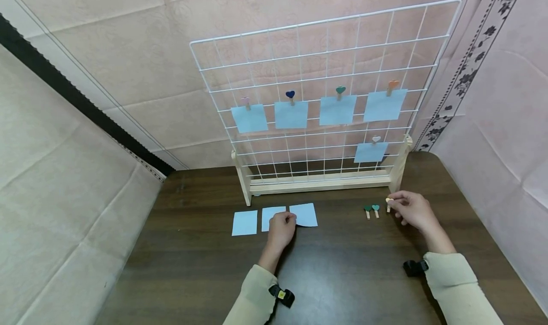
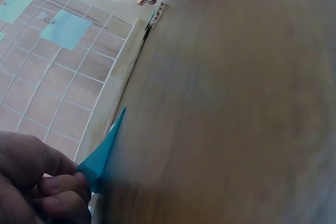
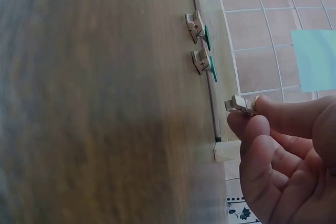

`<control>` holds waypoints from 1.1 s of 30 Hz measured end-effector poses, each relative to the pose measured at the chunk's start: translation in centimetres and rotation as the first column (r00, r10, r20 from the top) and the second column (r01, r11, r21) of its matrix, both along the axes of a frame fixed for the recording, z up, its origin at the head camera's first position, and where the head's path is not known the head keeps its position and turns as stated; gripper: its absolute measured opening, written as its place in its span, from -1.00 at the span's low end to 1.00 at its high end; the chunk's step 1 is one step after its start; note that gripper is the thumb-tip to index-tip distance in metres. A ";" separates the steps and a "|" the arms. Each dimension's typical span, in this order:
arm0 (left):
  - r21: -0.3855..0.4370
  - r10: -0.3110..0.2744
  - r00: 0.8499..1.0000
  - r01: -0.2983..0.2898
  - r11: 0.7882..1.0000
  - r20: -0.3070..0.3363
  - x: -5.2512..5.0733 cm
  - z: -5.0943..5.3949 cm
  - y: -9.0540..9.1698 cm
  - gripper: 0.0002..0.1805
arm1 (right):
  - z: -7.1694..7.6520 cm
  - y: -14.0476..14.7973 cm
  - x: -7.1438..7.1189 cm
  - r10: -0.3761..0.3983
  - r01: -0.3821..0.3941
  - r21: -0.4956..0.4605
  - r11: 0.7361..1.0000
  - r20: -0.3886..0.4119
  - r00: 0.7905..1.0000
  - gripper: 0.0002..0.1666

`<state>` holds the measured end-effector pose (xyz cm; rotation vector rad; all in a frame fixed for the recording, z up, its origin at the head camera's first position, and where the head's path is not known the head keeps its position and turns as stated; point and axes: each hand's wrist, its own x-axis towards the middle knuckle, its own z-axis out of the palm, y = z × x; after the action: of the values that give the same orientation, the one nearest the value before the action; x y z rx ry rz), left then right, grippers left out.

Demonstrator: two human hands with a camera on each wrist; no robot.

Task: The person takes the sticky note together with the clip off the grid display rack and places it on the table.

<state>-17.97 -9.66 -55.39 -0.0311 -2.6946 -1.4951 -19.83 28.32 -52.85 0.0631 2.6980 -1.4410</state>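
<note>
My left hand (image 1: 281, 231) pinches the near-left corner of a light blue paper card (image 1: 305, 214), which is lifted slightly at that edge in the left wrist view. Two more blue cards lie to its left, one (image 1: 245, 223) in full view and one (image 1: 269, 215) partly behind the hand. Over at the right, my right hand (image 1: 413, 211) holds a small wooden clothespin (image 3: 240, 104) between thumb and fingers. Its pale yellow top is mostly covered by the thumb. Beside that hand on the table lie two mini clothespins with green hearts, one darker (image 1: 367, 211) and one lighter (image 1: 376, 210).
A white wire grid (image 1: 325, 144) stands in a wooden base (image 1: 318, 184) at the table's back. Several blue cards hang on it by heart clothespins, including a lower one (image 1: 370, 152) at the right. Pale cloth walls (image 1: 171, 63) enclose the brown table (image 1: 192, 268).
</note>
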 end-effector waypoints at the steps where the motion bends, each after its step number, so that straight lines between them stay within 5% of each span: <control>1: -0.001 -0.006 1.000 0.006 1.000 0.001 0.0 0.0 0.0 -0.66 | 0.0 0.0 0.0 0.001 -0.001 -0.002 1.000 0.006 1.000 -0.59; 9: -0.025 -0.018 1.000 0.018 1.000 0.007 -0.1 0.3 -0.2 -0.49 | -0.1 0.2 -0.4 0.026 -0.025 -0.016 1.000 0.080 0.996 -0.64; 33: -0.066 -0.038 0.999 0.038 0.997 0.000 0.1 0.3 -0.5 -0.56 | -0.4 0.0 -1.1 0.133 -0.129 -0.040 0.991 0.162 0.978 -0.64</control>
<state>-17.89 -10.12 -55.07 -0.0870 -2.7573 -1.4151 -20.91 28.37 -53.25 0.0015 2.4991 -1.3726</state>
